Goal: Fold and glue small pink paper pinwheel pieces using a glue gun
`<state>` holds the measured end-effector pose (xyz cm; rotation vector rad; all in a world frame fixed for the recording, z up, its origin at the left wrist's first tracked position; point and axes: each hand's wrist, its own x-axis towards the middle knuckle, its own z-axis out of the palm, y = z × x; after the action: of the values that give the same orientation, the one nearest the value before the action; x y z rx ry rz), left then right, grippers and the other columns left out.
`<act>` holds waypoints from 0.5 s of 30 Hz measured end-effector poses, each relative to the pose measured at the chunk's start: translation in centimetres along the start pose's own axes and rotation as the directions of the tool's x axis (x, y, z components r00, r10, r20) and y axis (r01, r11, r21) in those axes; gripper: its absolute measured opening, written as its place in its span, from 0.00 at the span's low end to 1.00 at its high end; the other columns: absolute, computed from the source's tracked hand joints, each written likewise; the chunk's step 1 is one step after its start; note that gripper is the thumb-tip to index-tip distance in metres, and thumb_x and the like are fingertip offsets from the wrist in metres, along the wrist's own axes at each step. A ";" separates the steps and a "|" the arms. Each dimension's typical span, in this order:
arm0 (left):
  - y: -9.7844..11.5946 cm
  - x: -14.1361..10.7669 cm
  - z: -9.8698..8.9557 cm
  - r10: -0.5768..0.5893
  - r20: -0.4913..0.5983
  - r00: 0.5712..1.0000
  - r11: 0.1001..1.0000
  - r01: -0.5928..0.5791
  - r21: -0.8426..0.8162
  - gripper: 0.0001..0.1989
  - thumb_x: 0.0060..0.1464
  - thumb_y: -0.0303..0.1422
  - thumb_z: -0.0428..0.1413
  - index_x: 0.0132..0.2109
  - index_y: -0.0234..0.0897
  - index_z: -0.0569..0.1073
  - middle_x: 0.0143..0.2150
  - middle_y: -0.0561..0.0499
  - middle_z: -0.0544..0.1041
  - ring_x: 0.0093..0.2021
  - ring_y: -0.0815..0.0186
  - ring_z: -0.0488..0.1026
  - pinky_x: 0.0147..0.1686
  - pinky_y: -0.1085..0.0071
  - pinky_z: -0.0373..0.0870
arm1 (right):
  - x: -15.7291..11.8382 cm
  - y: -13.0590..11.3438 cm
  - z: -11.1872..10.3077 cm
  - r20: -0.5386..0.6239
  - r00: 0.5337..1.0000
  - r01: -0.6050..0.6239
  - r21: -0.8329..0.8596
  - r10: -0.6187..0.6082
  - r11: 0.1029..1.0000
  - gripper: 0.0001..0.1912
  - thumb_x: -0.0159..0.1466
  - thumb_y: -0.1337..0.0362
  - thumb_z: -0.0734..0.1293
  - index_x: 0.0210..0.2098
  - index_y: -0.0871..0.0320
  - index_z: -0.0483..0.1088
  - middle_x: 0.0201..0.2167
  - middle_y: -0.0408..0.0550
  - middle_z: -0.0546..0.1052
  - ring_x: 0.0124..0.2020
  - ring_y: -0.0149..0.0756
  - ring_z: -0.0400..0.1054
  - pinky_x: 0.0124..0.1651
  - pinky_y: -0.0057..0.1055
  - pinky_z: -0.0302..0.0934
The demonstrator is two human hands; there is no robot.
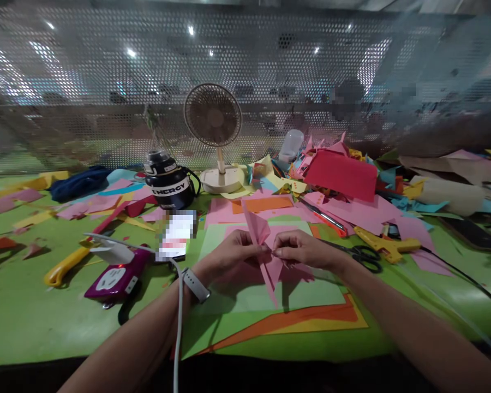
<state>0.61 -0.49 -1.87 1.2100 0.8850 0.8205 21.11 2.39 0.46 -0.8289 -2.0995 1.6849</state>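
A folded piece of pink paper (271, 268) is held upright between my two hands, above a stack of coloured sheets. My left hand (240, 250), with a grey watch on its wrist, pinches the paper at its middle from the left. From the right, my right hand (295, 248) has its thumb and fingers closed on the paper's edge near the centre. The paper has pointed ends at top and bottom. Beneath lie pink paper and a pale green sheet (311, 292), with orange and yellow sheets (303, 319) poking out at the front.
Right of my hands lie black-handled scissors (366, 257), a yellow glue gun (387, 244) and a cutter knife (323, 216). On the left are a purple power adapter (117, 278), a phone (175, 234) and a white cable (179, 327). Behind stand a fan (213, 115) and a bottle (167, 183).
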 end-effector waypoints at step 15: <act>0.8 -0.2 -0.2 -0.021 0.044 0.999 0.999 0.023 -0.040 0.13 0.43 0.39 0.67 0.25 0.33 0.79 0.22 0.47 0.78 0.23 0.67 0.76 0.28 0.72 0.74 | -0.4 -0.4 -0.4 -0.014 0.999 -0.047 0.103 0.048 0.994 0.08 0.56 0.61 0.66 0.27 0.59 0.66 0.17 0.37 0.66 0.18 0.24 0.55 0.23 0.25 0.49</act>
<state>0.31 -0.44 -1.13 1.1768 0.8417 0.7883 21.58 2.39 1.04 -0.8646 -1.9788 1.7871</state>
